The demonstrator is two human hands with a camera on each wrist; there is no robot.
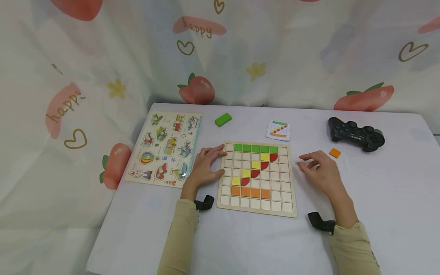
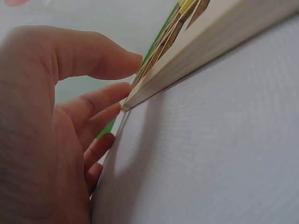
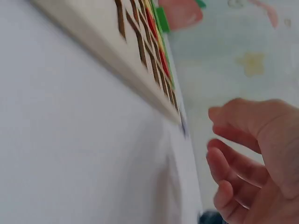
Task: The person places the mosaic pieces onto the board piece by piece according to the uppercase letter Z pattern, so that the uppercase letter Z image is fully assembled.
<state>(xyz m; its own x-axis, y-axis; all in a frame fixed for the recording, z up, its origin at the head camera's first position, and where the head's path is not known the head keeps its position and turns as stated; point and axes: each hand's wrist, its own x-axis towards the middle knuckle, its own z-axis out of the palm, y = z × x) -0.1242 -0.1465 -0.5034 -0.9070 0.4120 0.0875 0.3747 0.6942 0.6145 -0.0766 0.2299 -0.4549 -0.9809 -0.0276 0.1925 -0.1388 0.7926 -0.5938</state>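
Observation:
A wooden grid board (image 1: 256,212) lies on the table, with coloured pieces set in its cells. A green row (image 1: 256,149) runs along the top, yellow squares (image 1: 255,164) and red quarter-rounds (image 1: 255,173) form a diagonal, and orange squares (image 1: 255,193) sit low. My left hand (image 1: 205,168) rests at the board's left edge, thumb and fingers spread, touching it. To the right of the board hovers my right hand (image 1: 321,172), apart from it, fingers loosely bent and nothing visible between them. A loose orange square piece (image 1: 335,152) lies just beyond that hand.
A pattern card (image 1: 278,130) lies behind the board, and a green block (image 1: 223,119) is at the back left. A picture puzzle board (image 1: 165,149) with vehicles is on the left. At the back right sits a black game controller (image 1: 355,134).

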